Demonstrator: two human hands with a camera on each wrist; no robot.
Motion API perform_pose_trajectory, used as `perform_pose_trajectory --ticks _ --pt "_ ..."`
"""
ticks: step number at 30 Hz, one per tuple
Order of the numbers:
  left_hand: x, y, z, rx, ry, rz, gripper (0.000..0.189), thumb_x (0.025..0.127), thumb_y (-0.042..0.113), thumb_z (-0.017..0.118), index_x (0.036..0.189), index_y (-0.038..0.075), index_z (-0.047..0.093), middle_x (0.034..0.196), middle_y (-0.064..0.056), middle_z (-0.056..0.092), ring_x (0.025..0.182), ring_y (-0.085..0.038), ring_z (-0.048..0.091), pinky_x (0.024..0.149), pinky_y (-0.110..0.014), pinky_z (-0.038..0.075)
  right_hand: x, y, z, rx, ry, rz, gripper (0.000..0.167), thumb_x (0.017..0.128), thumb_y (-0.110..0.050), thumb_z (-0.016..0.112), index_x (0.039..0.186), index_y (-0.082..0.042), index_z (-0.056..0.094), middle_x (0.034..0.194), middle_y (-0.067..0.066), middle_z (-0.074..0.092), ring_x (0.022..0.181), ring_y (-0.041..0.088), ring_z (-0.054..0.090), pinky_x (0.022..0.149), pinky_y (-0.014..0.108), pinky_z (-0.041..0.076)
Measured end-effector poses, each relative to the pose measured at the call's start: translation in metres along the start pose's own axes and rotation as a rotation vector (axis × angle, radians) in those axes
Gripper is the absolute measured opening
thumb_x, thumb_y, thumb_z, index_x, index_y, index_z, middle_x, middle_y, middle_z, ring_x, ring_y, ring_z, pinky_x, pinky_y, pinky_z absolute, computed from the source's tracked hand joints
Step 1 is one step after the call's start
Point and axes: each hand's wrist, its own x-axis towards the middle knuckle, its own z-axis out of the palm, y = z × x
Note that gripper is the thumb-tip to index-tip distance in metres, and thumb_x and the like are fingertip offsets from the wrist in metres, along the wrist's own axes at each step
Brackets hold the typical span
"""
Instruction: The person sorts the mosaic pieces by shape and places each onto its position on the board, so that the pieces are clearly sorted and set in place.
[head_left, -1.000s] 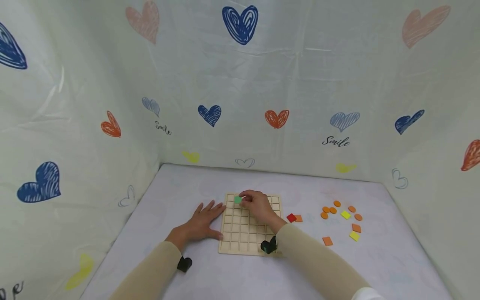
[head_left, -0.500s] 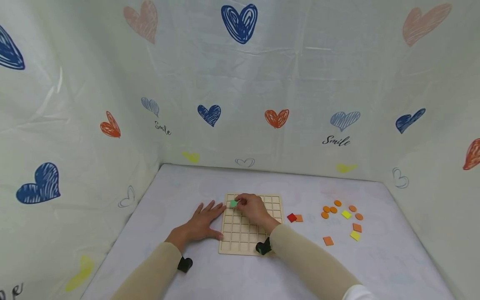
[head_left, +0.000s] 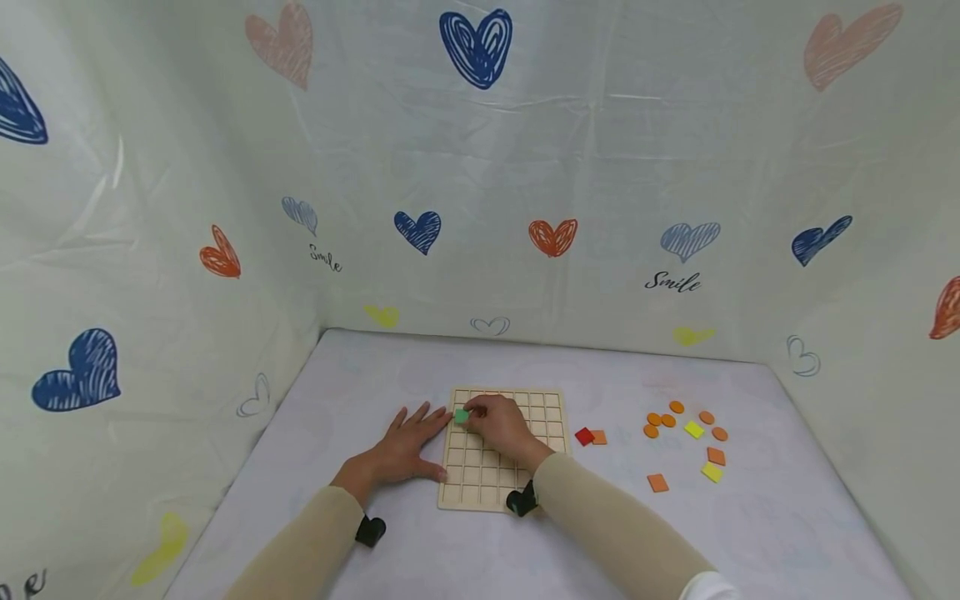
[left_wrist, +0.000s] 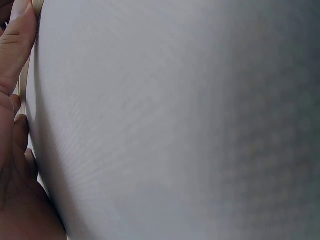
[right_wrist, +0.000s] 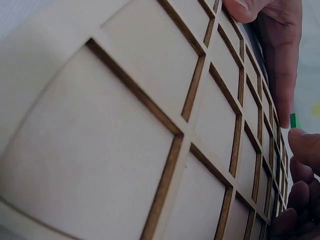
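Note:
In the head view a wooden grid board (head_left: 471, 475) lies flat on the table. My left hand (head_left: 401, 447) rests spread on the table at the board's left edge, fingertips and thumb right at its rim. My right hand (head_left: 502, 427) reaches over the board and pinches a small green square tile (head_left: 461, 415) above the upper left cells. In the right wrist view the green tile (right_wrist: 293, 121) shows edge-on at the right thumb (right_wrist: 306, 147), near the left hand's fingers (right_wrist: 282, 75). The left wrist view catches the left thumb (left_wrist: 15, 50) against the board's edge.
Right of the board a red square tile (head_left: 584, 437) lies against an orange square tile (head_left: 599, 437). Farther right are several orange discs (head_left: 677, 407), two yellow squares (head_left: 693, 430) and more orange squares (head_left: 657, 483). A heart-patterned sheet (head_left: 555, 150) hangs behind the table.
My right hand has moved left and slightly toward me with the green tile, bringing it close to the left hand's fingertips. The left hand stays in place.

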Motion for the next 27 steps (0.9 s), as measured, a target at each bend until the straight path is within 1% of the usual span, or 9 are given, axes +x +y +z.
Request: perform_pose_trajectory --ticks 6,11,20,27 --pt "0.0008 -0.0006 0.0008 -0.007 0.000 -0.003 0.108 0.082 0.057 0.084 0.167 0.015 0.033 0.175 -0.006 0.028 0.165 -0.035 0.010 0.133 -0.060 -0.003 -0.0001 0.0021 0.0018 -0.023 0.010 -0.007 0.020 0.095 -0.015 0.078 0.115 -0.008 0.079 0.091 -0.002 0.072 0.079 0.007 0.060 0.072 0.026 0.053" --pt "0.0012 0.0000 0.0010 0.007 0.001 -0.006 0.109 0.081 0.059 0.084 0.167 0.016 0.032 0.175 -0.006 0.028 0.165 -0.035 0.010 0.133 -0.060 -0.003 -0.0003 0.0032 0.0039 -0.049 0.012 -0.008 0.021 0.095 -0.015 0.078 0.115 -0.008 0.079 0.092 -0.002 0.072 0.081 0.007 0.060 0.074 0.026 0.053" --pt "0.0011 0.0008 0.0008 0.013 0.007 -0.006 0.110 0.080 0.059 0.084 0.167 0.015 0.033 0.174 -0.006 0.029 0.165 -0.036 0.011 0.133 -0.060 -0.002 -0.0024 0.0013 0.0043 -0.089 -0.007 0.003 0.021 0.097 -0.016 0.077 0.116 -0.009 0.080 0.095 -0.002 0.072 0.084 0.009 0.060 0.080 0.031 0.055" --pt "0.0005 0.0016 0.0008 0.018 0.007 -0.011 0.109 0.081 0.057 0.085 0.167 0.015 0.033 0.174 -0.006 0.029 0.165 -0.036 0.011 0.133 -0.060 -0.001 -0.0019 0.0037 0.0054 -0.097 -0.021 -0.009 0.022 0.097 -0.017 0.076 0.117 -0.009 0.080 0.098 -0.002 0.075 0.086 0.008 0.062 0.081 0.031 0.056"
